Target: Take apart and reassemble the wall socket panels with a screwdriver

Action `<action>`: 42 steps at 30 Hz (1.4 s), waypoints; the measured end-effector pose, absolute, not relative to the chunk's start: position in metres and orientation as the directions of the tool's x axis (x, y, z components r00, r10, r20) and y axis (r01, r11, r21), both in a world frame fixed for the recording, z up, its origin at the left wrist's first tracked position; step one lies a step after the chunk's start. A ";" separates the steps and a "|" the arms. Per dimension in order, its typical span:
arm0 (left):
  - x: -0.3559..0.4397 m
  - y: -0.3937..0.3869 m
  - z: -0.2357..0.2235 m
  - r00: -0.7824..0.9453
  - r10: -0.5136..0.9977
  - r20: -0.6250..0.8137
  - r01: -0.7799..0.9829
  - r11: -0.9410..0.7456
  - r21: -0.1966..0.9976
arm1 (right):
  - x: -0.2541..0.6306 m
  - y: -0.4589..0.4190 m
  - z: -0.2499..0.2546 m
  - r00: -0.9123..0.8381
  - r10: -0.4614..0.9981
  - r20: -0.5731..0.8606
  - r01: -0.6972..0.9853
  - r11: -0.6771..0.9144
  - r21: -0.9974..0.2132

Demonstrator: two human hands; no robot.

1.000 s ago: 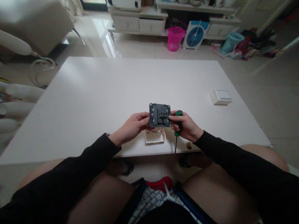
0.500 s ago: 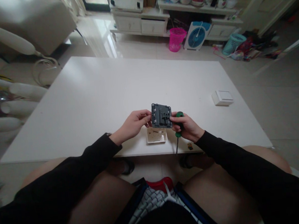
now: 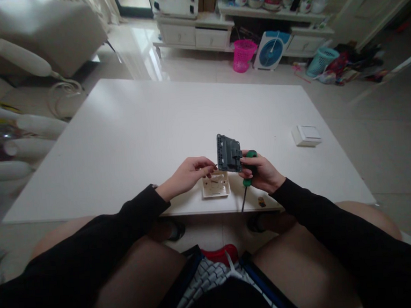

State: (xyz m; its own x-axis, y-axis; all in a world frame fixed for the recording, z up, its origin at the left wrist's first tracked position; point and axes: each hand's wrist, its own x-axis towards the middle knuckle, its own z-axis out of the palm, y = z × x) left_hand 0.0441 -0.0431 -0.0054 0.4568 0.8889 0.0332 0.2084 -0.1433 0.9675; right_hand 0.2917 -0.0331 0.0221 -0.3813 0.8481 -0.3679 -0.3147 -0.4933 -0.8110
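My right hand grips the dark grey back of a wall switch plate, tilted with its far edge up, between thumb and fingers. In the same hand is a screwdriver with a green and black handle, its shaft pointing down toward the table's near edge. My left hand is pinched closed just left of the plate, apart from it; a tiny dark thing shows at its fingertips, too small to name. Below those fingers lies an open cream mounting box, its upper rim partly hidden by them.
A white boxed switch sits at the right of the white table. Near the front edge is a small yellow and dark figure sticker. Beyond the table stand a pink basket and a blue fan.
The switch plate has moved right and up in my right hand and is tilted more steeply. My left hand has come off its left edge and now hovers over the mounting box.
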 end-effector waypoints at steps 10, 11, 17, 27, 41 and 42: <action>0.046 -0.058 -0.012 0.692 0.716 0.087 0.606 -0.642 0.469 | 0.294 -0.029 0.026 -0.251 0.888 -0.385 -0.313 -0.450 -0.836; 0.047 -0.058 -0.013 0.690 0.720 0.077 0.618 -0.641 0.456 | 0.293 -0.029 0.025 -0.252 0.888 -0.385 -0.311 -0.451 -0.837; 0.049 -0.055 -0.017 0.702 0.711 0.043 0.613 -0.634 0.470 | 0.290 -0.031 0.026 -0.258 0.892 -0.371 -0.316 -0.441 -0.840; 0.037 -0.045 -0.004 0.434 0.892 0.124 0.655 -0.407 0.636 | 0.292 -0.027 0.027 -0.115 0.961 -0.253 -0.109 -0.265 -0.958; 0.039 -0.043 -0.005 0.324 0.942 0.083 0.649 -0.286 0.705 | 0.286 -0.043 0.014 -0.252 0.961 -0.111 0.534 0.042 -0.845; 0.040 -0.043 -0.006 0.327 0.942 0.078 0.650 -0.284 0.705 | 0.285 -0.044 0.013 -0.269 0.958 -0.102 0.554 0.067 -0.830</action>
State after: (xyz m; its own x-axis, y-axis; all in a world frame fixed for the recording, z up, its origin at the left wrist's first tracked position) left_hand 0.0396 -0.0427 -0.0057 0.3271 0.9418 0.0776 0.6498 -0.2838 0.7052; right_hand 0.2848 -0.0437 0.0126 -0.2689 0.9578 -0.1020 0.5542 0.0672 -0.8297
